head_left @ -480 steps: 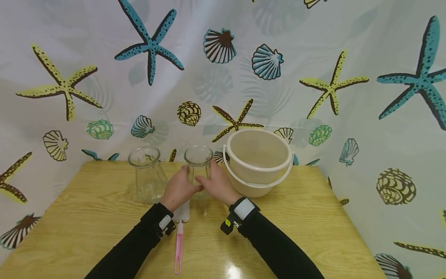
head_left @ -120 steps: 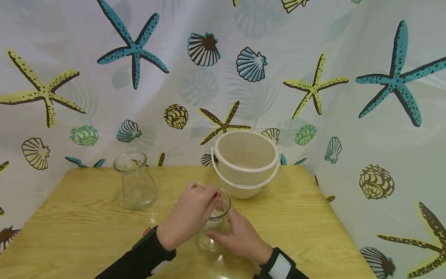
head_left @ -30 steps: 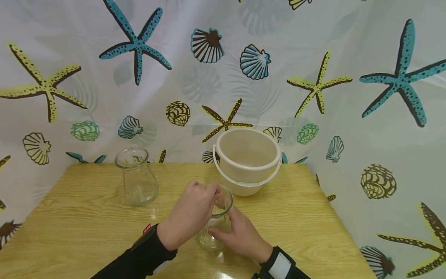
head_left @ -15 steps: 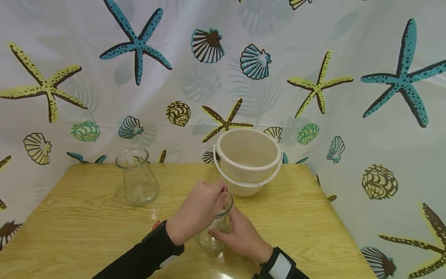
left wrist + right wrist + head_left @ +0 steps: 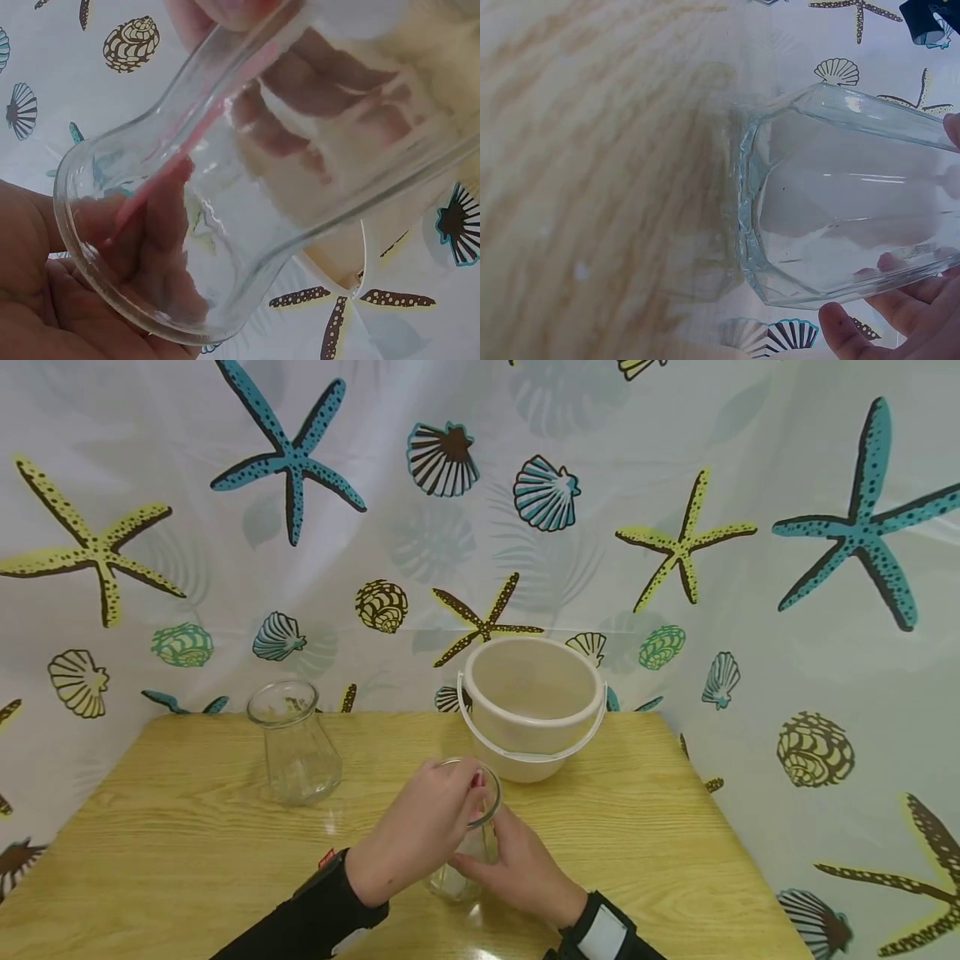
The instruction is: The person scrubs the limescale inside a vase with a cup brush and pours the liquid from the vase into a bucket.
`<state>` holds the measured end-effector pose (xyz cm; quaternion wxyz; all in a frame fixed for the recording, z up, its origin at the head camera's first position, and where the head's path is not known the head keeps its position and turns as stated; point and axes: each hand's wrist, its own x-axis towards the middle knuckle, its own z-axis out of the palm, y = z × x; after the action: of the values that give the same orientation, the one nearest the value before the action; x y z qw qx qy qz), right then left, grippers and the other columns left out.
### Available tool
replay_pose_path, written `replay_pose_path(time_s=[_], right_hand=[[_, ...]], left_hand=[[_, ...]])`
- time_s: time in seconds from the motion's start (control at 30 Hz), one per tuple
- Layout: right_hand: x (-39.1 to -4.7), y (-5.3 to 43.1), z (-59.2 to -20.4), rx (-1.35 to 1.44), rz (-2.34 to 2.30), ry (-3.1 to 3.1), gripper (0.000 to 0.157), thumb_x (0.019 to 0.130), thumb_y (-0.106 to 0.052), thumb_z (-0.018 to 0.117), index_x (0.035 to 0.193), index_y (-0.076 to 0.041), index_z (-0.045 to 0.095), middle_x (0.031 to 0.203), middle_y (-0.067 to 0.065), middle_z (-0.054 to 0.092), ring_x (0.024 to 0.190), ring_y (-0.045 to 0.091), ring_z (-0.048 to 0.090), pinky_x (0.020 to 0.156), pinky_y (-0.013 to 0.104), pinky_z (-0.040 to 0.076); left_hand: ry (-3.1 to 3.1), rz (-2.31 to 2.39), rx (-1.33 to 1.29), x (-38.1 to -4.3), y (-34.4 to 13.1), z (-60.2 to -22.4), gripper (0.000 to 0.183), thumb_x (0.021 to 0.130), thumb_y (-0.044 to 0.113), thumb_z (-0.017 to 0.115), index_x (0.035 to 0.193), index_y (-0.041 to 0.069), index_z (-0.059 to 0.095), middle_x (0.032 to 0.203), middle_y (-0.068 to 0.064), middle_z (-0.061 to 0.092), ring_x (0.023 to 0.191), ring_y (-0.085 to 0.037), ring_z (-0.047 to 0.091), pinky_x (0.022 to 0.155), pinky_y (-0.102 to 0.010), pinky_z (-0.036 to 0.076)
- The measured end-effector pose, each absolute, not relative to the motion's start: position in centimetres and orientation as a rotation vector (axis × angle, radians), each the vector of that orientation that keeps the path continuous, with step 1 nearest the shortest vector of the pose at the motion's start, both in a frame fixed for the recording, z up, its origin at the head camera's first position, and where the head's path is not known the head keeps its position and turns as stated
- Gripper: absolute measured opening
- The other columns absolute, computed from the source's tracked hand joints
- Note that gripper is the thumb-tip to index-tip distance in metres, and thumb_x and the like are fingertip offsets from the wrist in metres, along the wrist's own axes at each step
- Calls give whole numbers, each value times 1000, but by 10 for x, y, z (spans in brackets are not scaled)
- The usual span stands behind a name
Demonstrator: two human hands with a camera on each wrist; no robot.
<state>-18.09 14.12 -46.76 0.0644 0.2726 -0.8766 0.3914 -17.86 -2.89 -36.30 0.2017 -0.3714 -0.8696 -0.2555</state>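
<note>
A faceted clear glass jar (image 5: 840,187) with a flared rim stands on the table, tilted slightly. My right hand (image 5: 525,872) grips its side, fingers behind and thumb in front. My left hand (image 5: 420,835) reaches into the mouth and pinches the pink handle (image 5: 161,184) of a bottle brush. The brush's soft white head (image 5: 367,15) is down inside the jar, blurred through the glass. In the left wrist view the left fingers show through the jar's neck. The left hand itself covers most of the handle in the head view.
A second, similar glass jar (image 5: 300,760) stands at the back left of the wooden table (image 5: 187,852). Behind the right hand is a cream bucket (image 5: 525,735), its white handle hanging in front. A sea-patterned curtain (image 5: 465,552) closes off the back and sides.
Sixteen seconds ago both hands held the jar farther back and the brush lay on the table. In the last second my left hand moves the brush within the jar; the right hand keeps still.
</note>
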Motion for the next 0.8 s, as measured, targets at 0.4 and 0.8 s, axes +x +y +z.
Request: replay_pose_path(time_s=[0.4, 0.8], right_hand=[[-182, 141, -470, 828, 1222, -2637, 78, 82, -55, 66, 145, -36, 24, 139, -12, 42, 123, 8, 38, 97, 45, 41], [-183, 140, -470, 834, 1178, -2621, 79, 82, -51, 68, 146, -31, 26, 143, -7, 41, 125, 7, 36, 98, 44, 40]], left_hand=[[-2398, -559, -1042, -174, -39, -359, 10, 90, 8, 63, 88, 10, 53, 65, 7, 53, 57, -7, 45, 63, -31, 39], [-2343, -483, -975, -188, -42, -361, 9, 90, 9, 64, 85, 7, 58, 57, 4, 53, 52, -11, 47, 62, -33, 40]])
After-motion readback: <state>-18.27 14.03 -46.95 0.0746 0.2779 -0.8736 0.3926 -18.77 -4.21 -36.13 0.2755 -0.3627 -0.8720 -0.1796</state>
